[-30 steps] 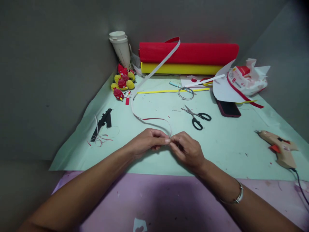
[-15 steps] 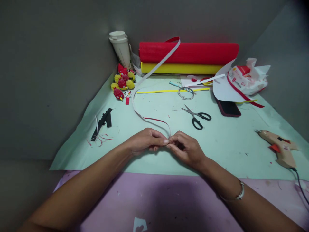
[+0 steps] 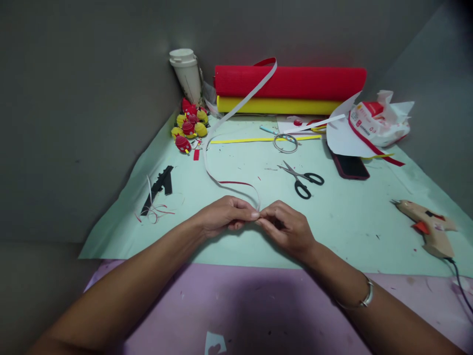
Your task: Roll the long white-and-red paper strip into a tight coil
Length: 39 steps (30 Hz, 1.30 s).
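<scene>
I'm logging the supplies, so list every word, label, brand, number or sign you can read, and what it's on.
White and red packet: red print, too small and blurred to read.
Glue gun: small marking, too blurred to read.
No legible text anywhere else.

L arm (image 3: pixel 155 273) & R arm (image 3: pixel 347 281) angle in from bottom corners toward ctr., approx. mirrored. L hand (image 3: pixel 223 217) pinched, thumb (image 3: pixel 247 214) on top, fingers (image 3: pixel 235 225) bent under. R hand (image 3: pixel 290 230) also pinched, fingers curled, thumb lower. Tips v. close; can't tell if touching.
</scene>
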Motion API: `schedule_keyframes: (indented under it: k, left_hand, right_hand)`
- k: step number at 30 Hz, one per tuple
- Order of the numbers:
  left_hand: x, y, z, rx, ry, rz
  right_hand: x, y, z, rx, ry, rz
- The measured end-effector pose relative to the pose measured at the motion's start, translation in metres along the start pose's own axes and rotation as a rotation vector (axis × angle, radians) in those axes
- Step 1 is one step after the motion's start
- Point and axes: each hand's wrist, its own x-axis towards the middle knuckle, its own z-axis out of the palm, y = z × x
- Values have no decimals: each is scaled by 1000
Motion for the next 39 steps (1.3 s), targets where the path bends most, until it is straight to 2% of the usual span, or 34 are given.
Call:
schedule_keyframes:
  k: [6,16,32,39]
  left_hand:
    - [0,-5,9,-71,65,57]
    - [-1,-4,10,-52,78,52]
    - [-1,-3,9,-10,81,44]
    - [0,-4,4,7,43,25]
  right_hand:
    - [-2,-1,3,-184,116,-58]
    - [-3,-1,4,-254,115,-81]
    - [-3,1,4,-172,54,-19]
    - [-2,1,3,-115,45,14]
